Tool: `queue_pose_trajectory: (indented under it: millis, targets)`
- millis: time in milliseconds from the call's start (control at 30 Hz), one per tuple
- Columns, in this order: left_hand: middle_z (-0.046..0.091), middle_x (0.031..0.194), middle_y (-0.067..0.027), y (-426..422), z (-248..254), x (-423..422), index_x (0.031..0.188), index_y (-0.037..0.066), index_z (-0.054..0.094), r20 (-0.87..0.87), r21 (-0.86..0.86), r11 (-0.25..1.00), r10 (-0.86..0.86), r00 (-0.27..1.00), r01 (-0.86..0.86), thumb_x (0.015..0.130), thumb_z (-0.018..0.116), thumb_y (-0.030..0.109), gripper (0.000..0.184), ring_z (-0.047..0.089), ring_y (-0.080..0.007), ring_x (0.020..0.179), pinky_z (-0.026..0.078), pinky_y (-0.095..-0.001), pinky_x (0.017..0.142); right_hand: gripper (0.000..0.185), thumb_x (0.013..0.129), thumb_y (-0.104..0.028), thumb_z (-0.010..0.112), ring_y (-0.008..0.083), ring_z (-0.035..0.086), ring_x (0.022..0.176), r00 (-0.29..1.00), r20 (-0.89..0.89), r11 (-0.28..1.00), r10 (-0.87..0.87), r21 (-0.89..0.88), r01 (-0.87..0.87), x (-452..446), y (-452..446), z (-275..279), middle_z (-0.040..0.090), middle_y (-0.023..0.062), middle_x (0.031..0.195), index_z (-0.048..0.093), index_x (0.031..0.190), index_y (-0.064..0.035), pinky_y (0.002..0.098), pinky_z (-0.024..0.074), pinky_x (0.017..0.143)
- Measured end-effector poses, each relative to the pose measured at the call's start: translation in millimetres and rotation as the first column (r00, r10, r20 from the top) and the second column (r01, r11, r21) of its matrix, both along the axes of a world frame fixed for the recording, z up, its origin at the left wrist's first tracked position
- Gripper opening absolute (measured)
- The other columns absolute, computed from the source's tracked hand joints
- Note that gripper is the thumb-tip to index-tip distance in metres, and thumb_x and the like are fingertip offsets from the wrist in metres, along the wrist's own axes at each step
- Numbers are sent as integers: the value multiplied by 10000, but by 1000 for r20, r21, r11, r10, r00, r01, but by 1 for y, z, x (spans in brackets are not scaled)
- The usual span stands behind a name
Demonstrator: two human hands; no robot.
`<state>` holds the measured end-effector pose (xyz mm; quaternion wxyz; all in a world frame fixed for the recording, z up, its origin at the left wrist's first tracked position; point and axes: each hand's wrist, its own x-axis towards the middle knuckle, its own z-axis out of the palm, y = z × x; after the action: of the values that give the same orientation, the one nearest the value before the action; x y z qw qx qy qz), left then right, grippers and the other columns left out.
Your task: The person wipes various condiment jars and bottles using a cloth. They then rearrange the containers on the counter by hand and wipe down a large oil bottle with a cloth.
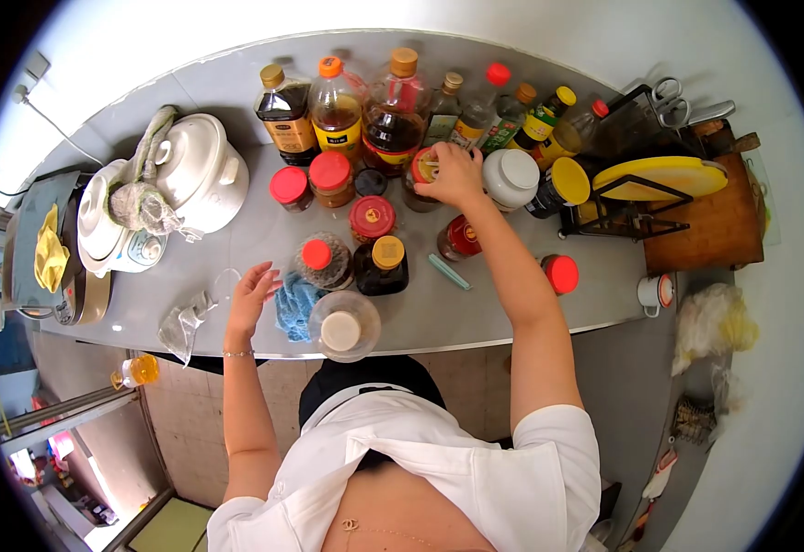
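My right hand (455, 177) reaches to the back row, its fingers closed around the top of a glass jar (419, 195) with a reddish lid; the palm hides part of it. Over the front left of the counter hovers my left hand (253, 293), empty and with fingers apart. Just right of it lies a crumpled blue cloth (298, 305). Around the cloth stand a red-capped jar (327, 262) of dark grains, a clear container (344, 327) with a pale round middle, and a dark jar (382, 267) with an orange-brown lid.
Several sauce bottles (393, 115) line the wall. A white tub (511, 179) and a yellow-lidded jar (558, 189) stand right of my right hand, before a black rack (627, 221). White pots (201, 175) sit left. A red-lidded jar (561, 274) and enamel mug (652, 294) are near the right edge.
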<state>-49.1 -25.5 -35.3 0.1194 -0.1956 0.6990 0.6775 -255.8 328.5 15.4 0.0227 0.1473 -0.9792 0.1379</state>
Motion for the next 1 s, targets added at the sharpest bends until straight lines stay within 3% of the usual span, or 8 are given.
queue_pose_trajectory:
  millis: [267,467,667,733,800,867,1000]
  targets:
    - [571,1121,-60,-3,1,0,1206,72,474,11,-20,1000,-9,1000,10,906,491,295,373,577,-150,956,412,-276,810,586,538,-404,734,307,507,969,999,-27,994,39,-105,-41,-4,-3,-10,539,113,986,500,981,-100,419,328,889]
    - [571,1118,-59,-4,1,-2,1211,73,470,16,-12,1000,-23,1000,23,904,494,295,379,577,-151,958,414,-277,813,590,528,-415,738,300,514,954,997,-65,995,45,-87,-51,7,-14,-8,545,114,967,502,975,-109,400,338,878]
    - [570,1119,-61,-6,2,-5,1213,66,466,10,-14,1000,-25,1000,25,906,489,287,379,576,-149,954,415,-277,815,626,579,-475,717,289,505,1025,993,-3,987,118,-108,-117,8,-4,0,546,118,1067,539,1043,-94,426,328,896]
    - [570,1120,-64,-7,3,-4,1213,63,464,7,-15,1000,-18,1000,18,906,487,284,378,576,-148,952,417,-276,811,612,635,-496,683,284,483,1079,1000,-23,968,5,-249,-11,-11,30,-4,536,111,1119,547,1078,-95,457,308,930]
    - [571,1118,-68,-8,4,-2,1213,63,465,9,-28,999,-17,1000,17,906,487,281,377,576,-148,949,420,-276,808,580,678,-472,658,313,461,1109,971,-33,931,-239,-290,219,-24,75,5,508,149,1163,537,1113,-107,488,286,955]
    - [572,1115,-70,-8,3,0,1212,62,467,14,-39,999,-16,1000,17,906,486,279,375,575,-147,946,422,-276,806,645,712,-517,596,348,458,1116,907,-216,916,-360,101,388,-29,117,-16,465,200,1215,493,1212,-123,494,227,1006]
    - [574,1112,-67,-6,-3,3,1206,63,473,24,-37,999,-11,1000,12,907,482,275,367,573,-145,942,423,-277,806,726,746,-594,485,368,463,1121,922,-80,875,-379,295,385,-18,130,-31,421,234,1260,412,1309,-141,541,96,1040]
